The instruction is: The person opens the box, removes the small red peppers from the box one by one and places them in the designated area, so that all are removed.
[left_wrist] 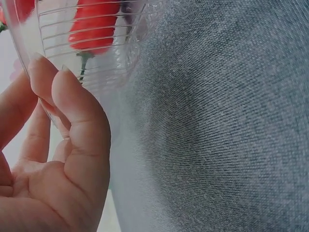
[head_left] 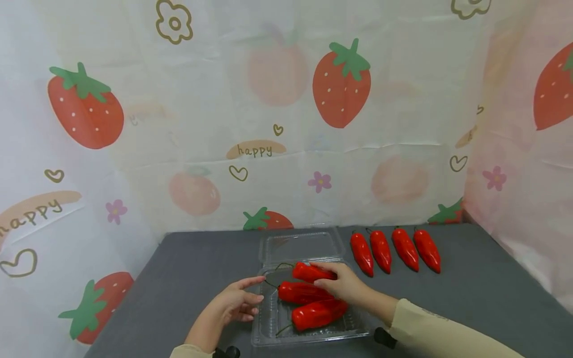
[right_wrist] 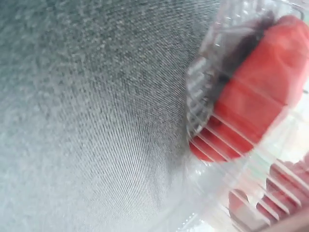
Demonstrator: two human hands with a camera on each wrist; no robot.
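Observation:
A clear plastic clamshell container [head_left: 268,323] holds red chili peppers, with two lying in its base: a middle pepper [head_left: 300,292] and a front pepper [head_left: 318,314]. My right hand [head_left: 346,284] grips another red pepper [head_left: 306,272] by its pointed end at the container's back, its thin stem pointing left. My left hand [head_left: 233,303] is at the container's left edge; in the left wrist view its fingertips [left_wrist: 72,96] pinch the rim. Through the ribbed wall, that view shows a pepper [left_wrist: 94,26] inside. The right wrist view shows a pepper [right_wrist: 260,96] behind the clear wall, and little of the hand.
The container's clear lid [head_left: 300,247] lies folded back behind the base. Several red peppers stand in a row at the back right, the nearest being a pepper [head_left: 361,253] beside the lid. A grey cloth [head_left: 201,263] covers the table, and a printed curtain [head_left: 313,199] hangs behind it.

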